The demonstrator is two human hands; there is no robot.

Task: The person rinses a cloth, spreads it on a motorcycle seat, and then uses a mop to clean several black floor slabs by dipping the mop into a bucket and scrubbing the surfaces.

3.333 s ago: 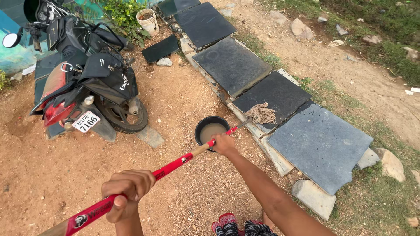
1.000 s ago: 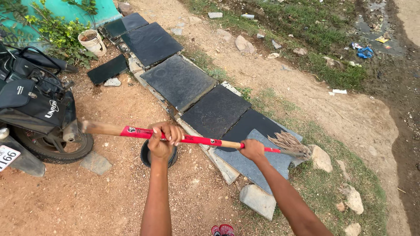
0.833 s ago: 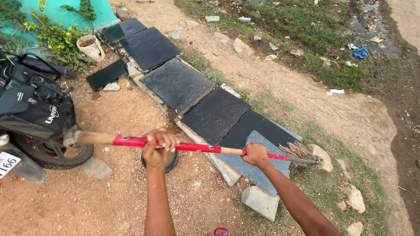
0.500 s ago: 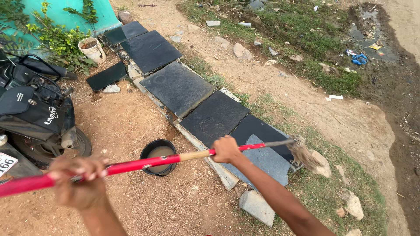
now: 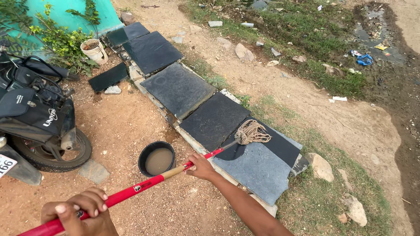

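Both hands (image 5: 202, 166) grip red-wrapped mop handle (image 5: 131, 192).

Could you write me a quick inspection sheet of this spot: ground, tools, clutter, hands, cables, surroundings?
Surface: dark slabs in a row on dirt; the nearest is partly wet.
Job's things: mop head rests on the slab; bucket of murky water stands beside the handle.
Clutter: stones, litter in the grass.
Grippers: left hand grips the red handle's end; right hand grips it farther down.
Cables: nothing seen.
Surroundings: parked motorbike, white pot, shrub, turquoise wall.
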